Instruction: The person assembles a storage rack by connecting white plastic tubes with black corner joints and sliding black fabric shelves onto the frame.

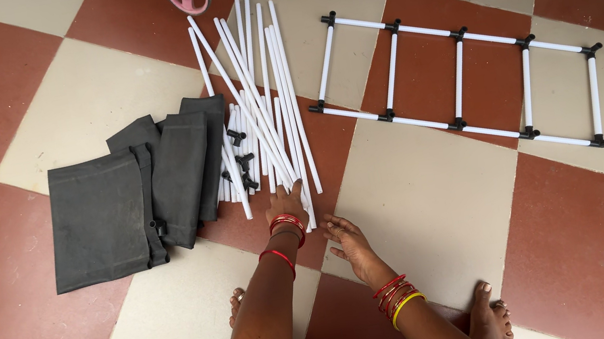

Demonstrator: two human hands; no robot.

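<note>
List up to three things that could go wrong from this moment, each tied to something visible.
1. The left hand reaches into the loose white tubes; pulling one may roll the others apart.
2. The small black connectors among them could scatter.
3. A bare foot is close by; a stray tube might get stepped on.

Bare floor between white tubes and ladder frame
</note>
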